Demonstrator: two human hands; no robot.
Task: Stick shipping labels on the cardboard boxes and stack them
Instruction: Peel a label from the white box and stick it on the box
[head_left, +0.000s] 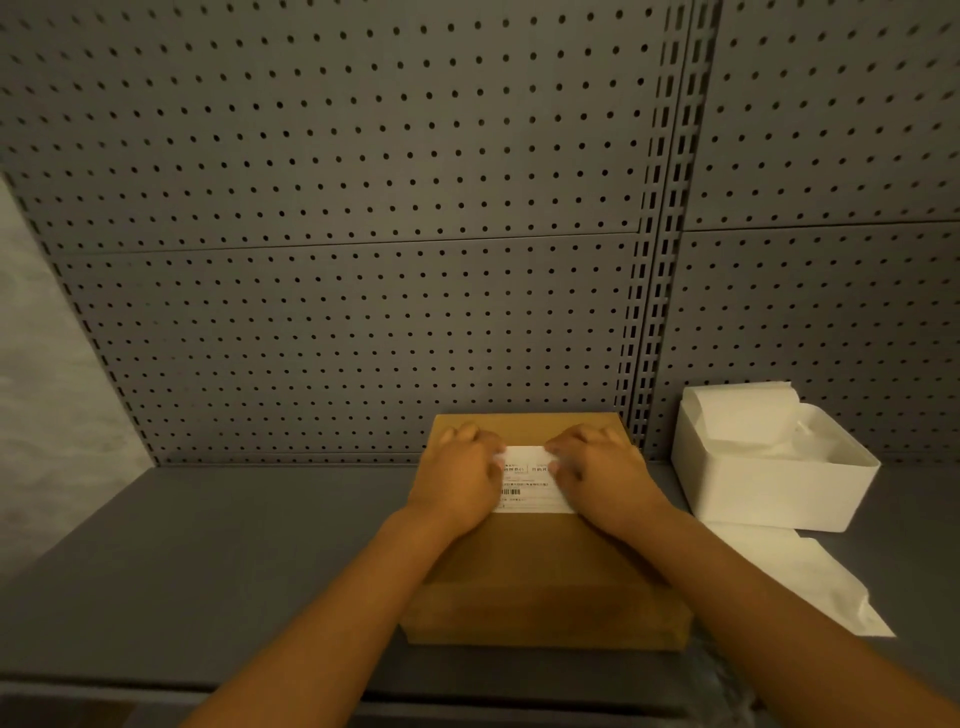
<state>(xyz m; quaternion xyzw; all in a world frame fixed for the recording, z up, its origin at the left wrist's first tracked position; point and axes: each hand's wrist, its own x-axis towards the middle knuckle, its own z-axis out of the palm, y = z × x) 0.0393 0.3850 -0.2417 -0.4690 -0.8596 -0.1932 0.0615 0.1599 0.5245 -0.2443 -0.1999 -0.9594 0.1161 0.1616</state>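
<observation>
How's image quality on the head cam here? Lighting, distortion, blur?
Head view: dim, warm light, no glare; the wide lens bows the pegboard lines toward the edges. The shipping label print is soft, barcode visible but text unreadable. The left hand and right hand are slightly smeared at the fingers. The cardboard box casts only a faint shadow on the shelf; the white bin looks brightest.

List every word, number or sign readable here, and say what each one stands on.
Shipping label on top of the cardboard box: printed lines and a barcode, all too small and blurred to read.
White bin, pegboard: no text visible.
</observation>
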